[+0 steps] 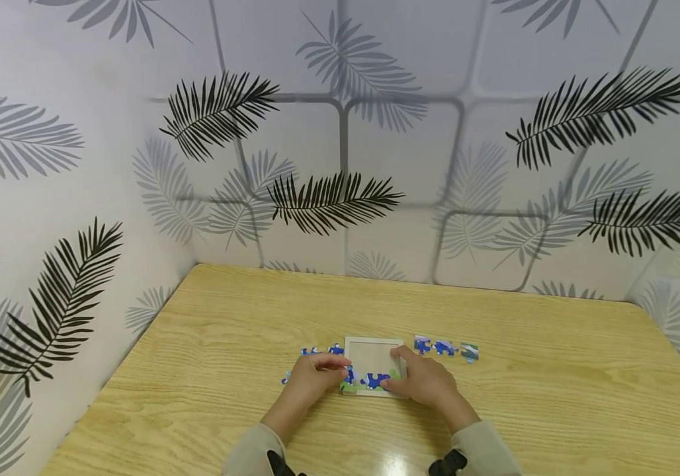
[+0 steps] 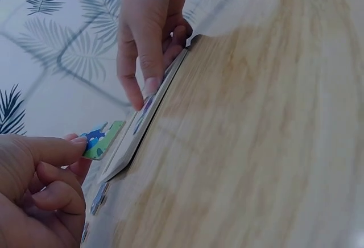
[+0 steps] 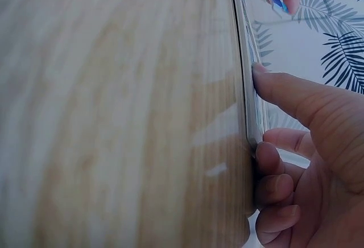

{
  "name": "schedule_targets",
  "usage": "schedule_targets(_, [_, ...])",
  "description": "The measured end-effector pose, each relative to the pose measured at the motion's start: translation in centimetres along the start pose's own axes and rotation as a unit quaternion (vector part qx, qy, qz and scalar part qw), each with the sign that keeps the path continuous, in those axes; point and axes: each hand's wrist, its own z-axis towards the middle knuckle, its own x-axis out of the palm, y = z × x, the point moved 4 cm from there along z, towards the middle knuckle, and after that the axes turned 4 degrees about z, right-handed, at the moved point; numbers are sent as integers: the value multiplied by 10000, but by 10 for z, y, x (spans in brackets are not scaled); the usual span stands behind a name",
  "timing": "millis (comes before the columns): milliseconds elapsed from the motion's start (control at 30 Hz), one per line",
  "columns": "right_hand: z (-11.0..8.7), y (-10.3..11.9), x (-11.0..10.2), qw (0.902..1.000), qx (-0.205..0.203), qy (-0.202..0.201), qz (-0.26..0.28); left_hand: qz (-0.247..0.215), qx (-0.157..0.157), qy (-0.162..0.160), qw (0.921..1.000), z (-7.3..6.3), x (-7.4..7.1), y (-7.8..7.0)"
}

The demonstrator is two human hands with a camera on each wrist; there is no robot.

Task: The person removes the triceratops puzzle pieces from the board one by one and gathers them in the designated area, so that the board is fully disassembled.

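Note:
A shallow, pale square puzzle tray [image 1: 374, 340] lies on the table, with a few joined jigsaw pieces [image 1: 378, 380] along its near side. Over the tray's near left corner, my left hand [image 1: 310, 380] pinches a green and blue puzzle piece [image 2: 105, 141] between thumb and fingers. The left wrist view shows that piece tilted and raised beside the tray's edge. My right hand [image 1: 432, 380] holds the tray by its right side. Its thumb [image 3: 278, 89] presses down near the pieces inside, and the other fingers bend at the outer edge.
To the tray's right lie several loose puzzle pieces [image 1: 444, 347] in a row. More loose pieces [image 1: 335, 348] are at its left, some partly hidden behind my left hand. The wooden table [image 1: 227, 317] meets a leaf-patterned wall covering [image 1: 399, 238] at the back.

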Motion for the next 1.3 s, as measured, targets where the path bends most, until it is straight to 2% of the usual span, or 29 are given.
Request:
schedule_targets(200, [-1, 1, -1, 10000, -46, -17, 8, 250, -142, -247, 9993, 0, -17, 6])
schedule_targets(433, [-3, 1, -3, 10000, -21, -26, 3, 420, -199, -350, 9983, -3, -30, 11])
schedule_targets(633, [-3, 1, -3, 10000, -60, -39, 33, 641, -225, -302, 9972, -4, -33, 12])
schedule_targets(933, [-3, 0, -2, 9999, -77, -61, -17, 1043, 21, -310, 9941, -6, -33, 8])
schedule_targets(1133, [-1, -1, 0, 10000, -60, -58, -10, 846, -34, -412, 9956, -4, -36, 10])
schedule_targets(1300, [0, -1, 0, 10000, -46, -45, 2, 498, -166, -234, 9983, -4, -36, 10])
